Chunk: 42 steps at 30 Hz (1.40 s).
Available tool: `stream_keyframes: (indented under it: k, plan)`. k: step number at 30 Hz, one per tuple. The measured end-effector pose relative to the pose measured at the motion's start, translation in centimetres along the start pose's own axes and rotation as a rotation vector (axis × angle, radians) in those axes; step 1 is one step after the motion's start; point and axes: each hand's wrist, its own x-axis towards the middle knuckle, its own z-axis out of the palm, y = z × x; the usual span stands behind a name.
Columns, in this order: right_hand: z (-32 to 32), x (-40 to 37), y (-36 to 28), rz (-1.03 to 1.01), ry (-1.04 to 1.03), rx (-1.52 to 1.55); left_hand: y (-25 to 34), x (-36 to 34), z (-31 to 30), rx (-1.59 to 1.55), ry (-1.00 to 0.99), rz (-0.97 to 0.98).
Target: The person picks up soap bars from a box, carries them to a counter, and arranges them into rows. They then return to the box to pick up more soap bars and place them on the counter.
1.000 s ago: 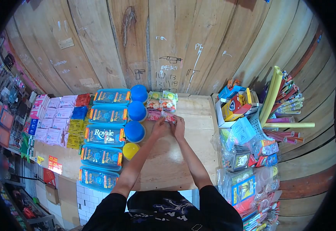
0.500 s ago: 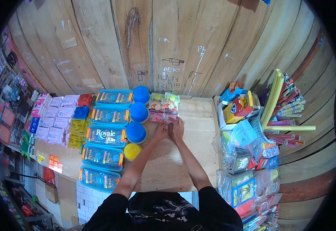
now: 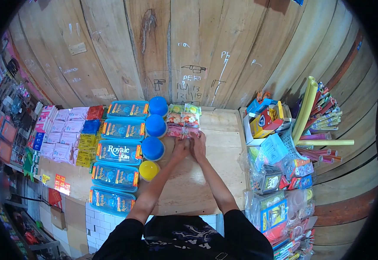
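Both hands meet at the near edge of a small group of packets on the wooden shelf. My left hand [image 3: 180, 148] touches the lower left pink packet [image 3: 175, 131]. Beside it, my right hand [image 3: 197, 145] has its fingers on the lower right pink packet [image 3: 192, 133]. Behind these lie red-and-white packets [image 3: 190, 119] and green ones [image 3: 193, 109]. The fingertips are small and partly hidden, so their exact grip is unclear. Left of the hands stand blue-lidded tubs [image 3: 153, 148] and a yellow-lidded tub [image 3: 149, 170].
Blue Royale containers [image 3: 118, 152] form a column at the left, with pink packs [image 3: 63, 151] and yellow packs [image 3: 86, 149] beyond. At the right are a yellow-red box [image 3: 267, 123], a basket [image 3: 289, 143] and plastic-wrapped goods [image 3: 274, 216]. A plank wall [image 3: 189, 56] rises behind.
The hands have stayed at the pink packets, with only slight finger movement. The view has shifted very slightly.
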Motion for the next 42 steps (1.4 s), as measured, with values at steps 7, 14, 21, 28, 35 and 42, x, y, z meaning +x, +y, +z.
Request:
stream_keyframes:
  k: [7,14,21,28,35,42]
  plan:
    - [1.8,-1.3,1.6,0.032,0.001,-0.064,-3.1,-0.2,-0.3,-0.002,0.024,0.020]
    - [0.2,-0.6,0.1,0.043,-0.094,-0.112,-3.0,0.3,-0.8,-0.012,0.040,-0.017]
    - [0.5,-0.8,0.2,-0.010,-0.219,-0.040,-3.8,0.5,-0.9,-0.095,-0.044,-0.072]
    - [0.1,-1.0,-0.8,-0.176,-0.146,0.155,-3.9,-0.5,-1.1,-0.171,-0.027,0.021]
    - [-1.2,-6.2,-3.8,-0.036,-0.009,0.337,-3.2,-5.3,-0.6,-0.281,0.112,-0.010]
    - [-5.6,-15.5,-9.1,0.279,-0.179,0.353,-1.3,-16.2,-1.8,-0.563,-0.068,-0.284]
